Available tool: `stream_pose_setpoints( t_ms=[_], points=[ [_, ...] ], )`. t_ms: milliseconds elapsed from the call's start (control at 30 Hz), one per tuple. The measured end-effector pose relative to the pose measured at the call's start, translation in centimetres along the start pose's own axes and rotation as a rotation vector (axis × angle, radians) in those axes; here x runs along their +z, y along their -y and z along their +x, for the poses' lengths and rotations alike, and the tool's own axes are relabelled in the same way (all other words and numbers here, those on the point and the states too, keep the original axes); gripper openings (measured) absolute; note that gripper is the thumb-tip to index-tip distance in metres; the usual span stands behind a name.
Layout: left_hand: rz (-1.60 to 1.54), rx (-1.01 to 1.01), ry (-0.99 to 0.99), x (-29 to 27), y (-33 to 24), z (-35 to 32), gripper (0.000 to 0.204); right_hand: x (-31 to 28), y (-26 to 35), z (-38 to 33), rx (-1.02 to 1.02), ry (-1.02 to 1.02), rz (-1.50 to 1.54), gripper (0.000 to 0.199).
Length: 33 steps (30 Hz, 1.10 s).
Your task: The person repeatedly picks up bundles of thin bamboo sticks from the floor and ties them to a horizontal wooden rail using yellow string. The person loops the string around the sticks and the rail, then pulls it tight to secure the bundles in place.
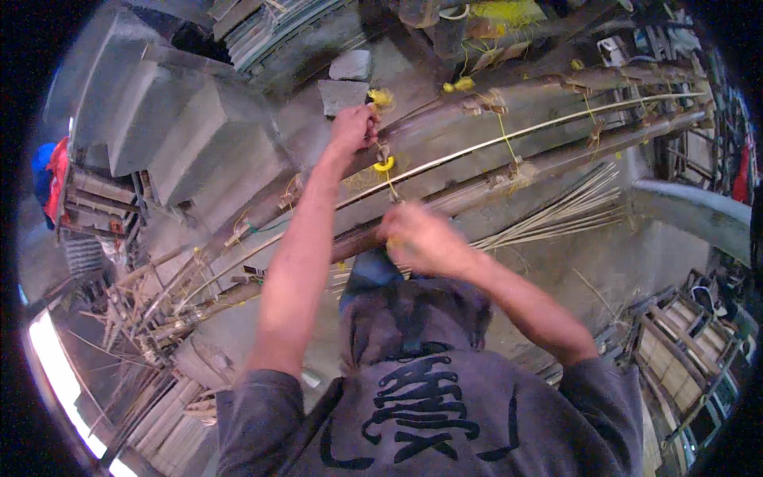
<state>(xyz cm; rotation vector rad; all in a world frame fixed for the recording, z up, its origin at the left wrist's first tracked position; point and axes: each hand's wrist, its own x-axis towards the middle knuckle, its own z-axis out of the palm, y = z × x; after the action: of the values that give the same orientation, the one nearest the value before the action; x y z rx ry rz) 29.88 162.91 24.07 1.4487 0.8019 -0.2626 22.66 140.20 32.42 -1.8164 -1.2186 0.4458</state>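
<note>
Your left hand (352, 127) is stretched out to the upper round brown bamboo pole (509, 91) of the frame, fingers curled and pinched on a thin yellow plastic cord (383, 164) that loops just below your knuckles. Your right hand (421, 238) sits lower, against the bottom brown bamboo pole (485, 188); it is blurred, so you cannot tell for sure how its fingers lie, though they seem closed around the cord's lower end. The cord runs between your two hands, across a pale thin split bamboo strip (556, 123) lying between the poles.

Below the bottom pole, to its right, a loose bundle of pale thin bamboo splints (556, 215) lies on the grey concrete floor (636, 254). Further right of the poles stand slatted wooden crates (675, 350); their contents are not clear. Above the upper pole, two grey stone blocks (346, 79) rest on the floor. Left of the poles rise grey concrete steps (159, 111).
</note>
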Motion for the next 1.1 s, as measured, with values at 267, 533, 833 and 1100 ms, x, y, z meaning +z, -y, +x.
stream_pose_setpoints(
  t_ms=[267,533,833,1100],
  points=[
    [0.575,0.554,0.015,-14.1,-1.8,-7.0,0.034,-8.1,-0.1,3.4,0.418,-0.347,-0.272,0.022],
    [0.326,0.571,-0.025,-21.1,1.9,-17.2,0.027,19.2,9.1,-1.8,0.96,-0.221,1.031,0.038],
    [1.024,0.798,-0.377,-14.7,10.7,-18.6,0.016,6.6,18.7,19.3,-0.204,0.612,-0.618,0.018],
    [0.911,0.824,-0.292,-13.5,8.6,-18.7,0.02,10.5,-2.1,23.6,0.521,0.243,-0.486,0.031]
  ],
)
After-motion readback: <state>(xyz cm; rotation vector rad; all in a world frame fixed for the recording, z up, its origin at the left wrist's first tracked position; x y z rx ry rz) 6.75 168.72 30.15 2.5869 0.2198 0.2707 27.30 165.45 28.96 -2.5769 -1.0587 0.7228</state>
